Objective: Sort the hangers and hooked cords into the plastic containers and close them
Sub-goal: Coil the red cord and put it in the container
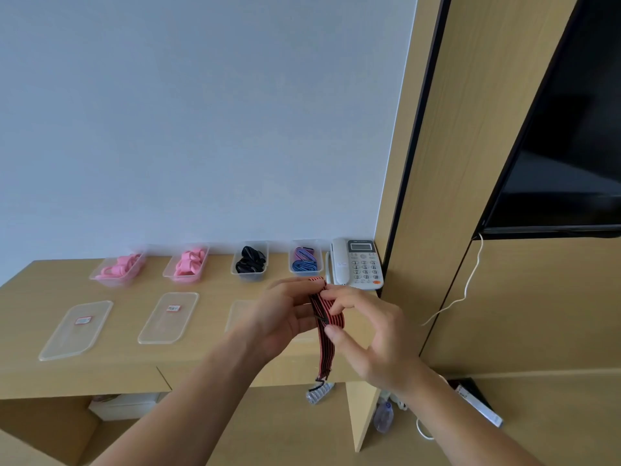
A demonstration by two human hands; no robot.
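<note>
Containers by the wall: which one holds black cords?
The third container from the left: its cords are black. The two left of it hold pink hangers; the one beside the phone holds blue and purple cords.

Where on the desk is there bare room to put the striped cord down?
Bare wood: the front edge of the desk below the left lid and second lid, the gap between them, and the strip behind both lids. Crowded: back right, where the blue-cord container sits close beside the telephone.
</note>
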